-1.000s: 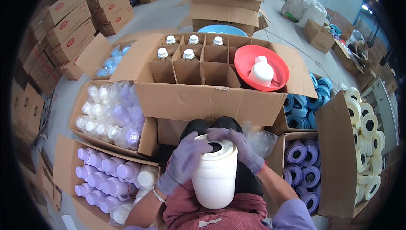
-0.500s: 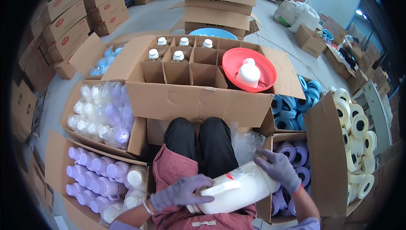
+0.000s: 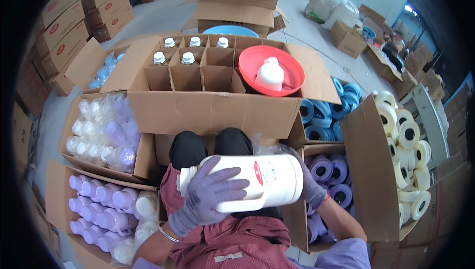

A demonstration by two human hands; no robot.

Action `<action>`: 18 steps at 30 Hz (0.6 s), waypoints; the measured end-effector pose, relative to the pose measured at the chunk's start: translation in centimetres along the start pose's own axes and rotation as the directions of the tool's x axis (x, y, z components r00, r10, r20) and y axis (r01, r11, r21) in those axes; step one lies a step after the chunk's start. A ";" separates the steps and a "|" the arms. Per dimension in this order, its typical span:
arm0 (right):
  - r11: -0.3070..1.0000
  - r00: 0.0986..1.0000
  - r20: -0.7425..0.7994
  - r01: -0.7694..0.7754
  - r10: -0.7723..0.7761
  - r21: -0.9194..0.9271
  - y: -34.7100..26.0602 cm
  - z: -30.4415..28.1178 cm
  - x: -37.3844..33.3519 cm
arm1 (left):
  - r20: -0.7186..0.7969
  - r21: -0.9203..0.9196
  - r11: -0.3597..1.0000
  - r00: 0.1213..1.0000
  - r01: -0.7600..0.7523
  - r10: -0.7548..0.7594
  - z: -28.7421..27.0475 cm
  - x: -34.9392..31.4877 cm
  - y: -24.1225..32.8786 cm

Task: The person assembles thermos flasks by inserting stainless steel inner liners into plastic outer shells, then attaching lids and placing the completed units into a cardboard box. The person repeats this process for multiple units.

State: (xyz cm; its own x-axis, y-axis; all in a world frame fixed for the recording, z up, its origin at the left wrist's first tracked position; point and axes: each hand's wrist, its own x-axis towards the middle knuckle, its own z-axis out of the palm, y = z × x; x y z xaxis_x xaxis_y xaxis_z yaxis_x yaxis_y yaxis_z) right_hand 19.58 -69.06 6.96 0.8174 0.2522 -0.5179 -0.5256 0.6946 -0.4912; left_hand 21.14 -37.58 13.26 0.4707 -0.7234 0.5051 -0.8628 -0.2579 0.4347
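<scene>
A white thermos jug with a side handle and a red oval label lies on its side above my lap, its bare neck pointing left. My gloved left hand is wrapped over the jug near its neck, fingers across the body by the handle. At the base end my gloved right hand holds the jug from behind; its fingertips are hidden. Ahead stands a divided carton with several white-capped bottles in its cells. On its right corner rests a red basin with a white cap in it.
At the left are cartons of purple cups and bagged white and lilac parts. Right of me, cartons hold purple rings, blue rings and cream rings. Stacked cartons stand behind at left.
The jug has been raised from my lap and turned level, its label now facing up. My left hand has closed over its neck end; my right hand has shifted behind its base.
</scene>
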 end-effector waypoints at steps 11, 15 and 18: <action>0.437 0.838 0.284 0.498 -0.466 -0.750 -0.7 2.5 -1.8 | 0.018 -0.612 0.627 0.801 0.482 -0.598 0.5 1.1 -0.2; -0.021 0.589 0.683 0.751 -0.432 -0.660 -2.5 4.1 -1.7 | 0.142 -0.779 0.340 0.676 0.527 -0.723 2.3 -1.2 -0.9; 0.848 0.950 0.147 0.312 -0.275 -0.429 -2.2 3.1 -0.3 | -0.230 -0.201 0.973 0.960 0.117 -0.163 1.0 1.3 0.0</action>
State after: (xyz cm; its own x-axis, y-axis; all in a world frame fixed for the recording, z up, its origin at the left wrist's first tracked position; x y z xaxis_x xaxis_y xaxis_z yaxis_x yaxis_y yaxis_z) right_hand 21.22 -68.56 10.35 0.9559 0.1475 -0.2539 -0.2917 0.3785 -0.8784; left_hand 21.59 -39.20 13.18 0.6343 -0.5049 0.5854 -0.7472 -0.2062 0.6318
